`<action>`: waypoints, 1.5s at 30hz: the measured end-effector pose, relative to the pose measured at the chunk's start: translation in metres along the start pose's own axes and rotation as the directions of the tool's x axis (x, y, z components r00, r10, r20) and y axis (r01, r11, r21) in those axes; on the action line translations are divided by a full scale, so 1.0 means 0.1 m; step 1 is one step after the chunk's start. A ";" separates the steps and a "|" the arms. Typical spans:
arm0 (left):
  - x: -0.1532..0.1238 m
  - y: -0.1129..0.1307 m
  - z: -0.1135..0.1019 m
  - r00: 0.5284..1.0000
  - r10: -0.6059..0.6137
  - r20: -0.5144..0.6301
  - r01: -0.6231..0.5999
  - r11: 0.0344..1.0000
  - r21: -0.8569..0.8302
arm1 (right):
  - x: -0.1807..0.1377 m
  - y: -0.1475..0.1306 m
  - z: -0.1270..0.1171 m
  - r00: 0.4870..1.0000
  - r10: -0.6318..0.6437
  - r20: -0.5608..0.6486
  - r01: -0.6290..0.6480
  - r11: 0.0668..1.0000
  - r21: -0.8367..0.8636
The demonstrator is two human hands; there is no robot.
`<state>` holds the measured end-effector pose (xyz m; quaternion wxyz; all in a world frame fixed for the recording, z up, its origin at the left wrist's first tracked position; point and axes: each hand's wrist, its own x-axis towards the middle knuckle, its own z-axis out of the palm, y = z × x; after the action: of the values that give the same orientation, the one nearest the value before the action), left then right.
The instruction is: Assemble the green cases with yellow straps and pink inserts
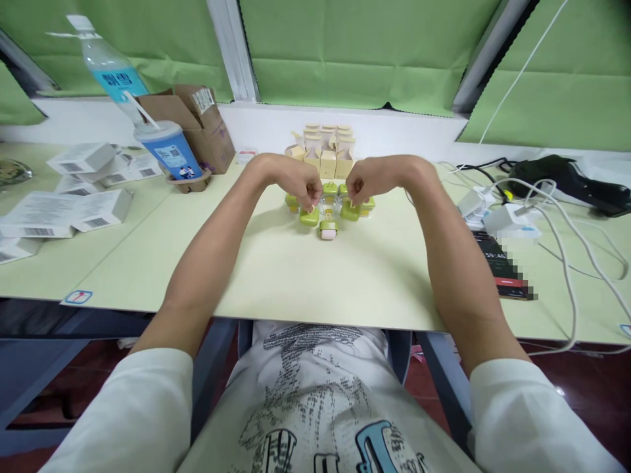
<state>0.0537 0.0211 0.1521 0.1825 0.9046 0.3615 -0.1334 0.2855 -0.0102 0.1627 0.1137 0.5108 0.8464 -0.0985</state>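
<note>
My left hand (302,184) is closed in a pinch on top of a rounded-square green lid (309,218). The matching right hand (363,180) pinches a second green lid (350,213) the same way. Between the two hands stand small clear containers (328,207), with more green lids (330,188) behind them. Nearest my body sits a small container with a green top and a pale pink front (328,231). My fingers partly cover the lids, and I cannot make out what lies under them.
Small open cream boxes (328,161) stand in rows against the wall. On the left are a blue cup (172,151), a bottle (116,72), a cardboard box (211,135) and several white boxes (44,213). Chargers (507,220), cables and a phone (503,263) lie right.
</note>
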 end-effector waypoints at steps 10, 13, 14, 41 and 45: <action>0.06 -0.21 -0.04 0.926 -0.082 -0.368 0.080 0.997 -0.019 | 0.26 0.42 0.10 0.970 0.044 -0.239 -0.031 0.998 0.058; 0.16 -0.32 -0.01 0.904 -0.099 -0.416 0.093 0.995 -0.034 | 0.35 0.44 0.15 0.966 0.039 -0.255 -0.022 0.998 0.065; 0.18 -0.34 0.00 0.900 -0.104 -0.423 0.097 0.995 -0.038 | 0.37 0.45 0.16 0.964 0.036 -0.264 -0.019 0.998 0.066; 0.27 -0.34 0.07 0.923 -0.181 -0.341 0.219 0.973 0.076 | 0.46 0.39 0.21 0.975 -0.024 -0.223 0.021 1.000 -0.013; 0.27 -0.33 0.09 0.923 -0.196 -0.330 0.235 0.968 0.084 | 0.45 0.37 0.22 0.977 -0.021 -0.214 0.015 0.999 -0.028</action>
<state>0.0486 0.0561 0.1263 0.0501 0.8782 0.4748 -0.0262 0.3001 0.0388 0.1267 0.0276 0.5093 0.8595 -0.0326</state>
